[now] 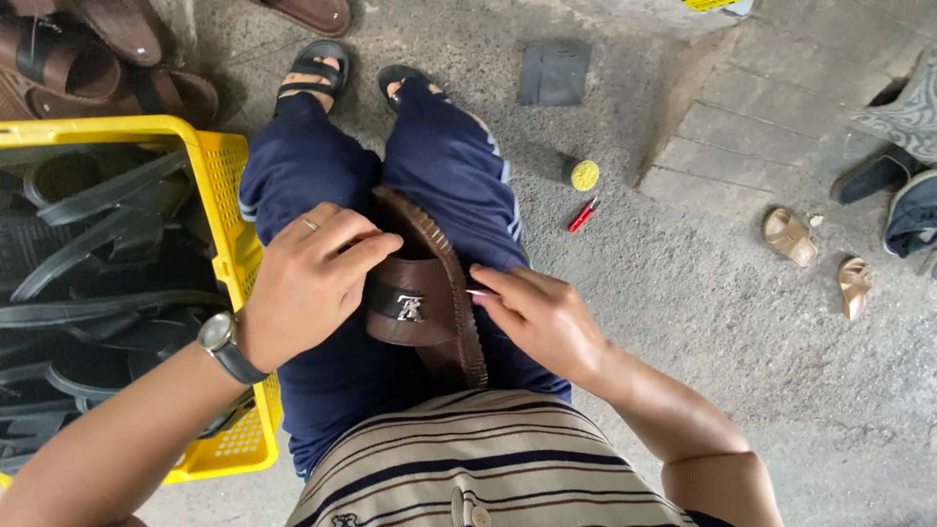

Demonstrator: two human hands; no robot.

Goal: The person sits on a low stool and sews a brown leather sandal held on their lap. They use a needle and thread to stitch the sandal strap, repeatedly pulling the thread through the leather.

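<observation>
- Sitting at nine o'clock from my lap, the yellow crate stands on the ground against my left thigh, filled with black rubber straps.
- Up at eleven o'clock, beyond the crate, brown sandals lie in a heap.
- My left hand, with a ring on one finger and a watch at the wrist, curls over the left side of the brown sandal; fingers bent and closed on its strap, fingertips touching the band with the metal ornament.
- That brown sandal rests in my lap between my thighs, tilted, its stitched sole edge running from twelve o'clock down to six.
- My right hand presses at the sole's right edge at three o'clock, fingers pinched together on something thin and pale; I cannot tell what it is.
- Out at one o'clock on the concrete lie a yellow round lid and just beside it a small red tool.
- Far at three o'clock, two small tan sandals lie well apart from me.
</observation>
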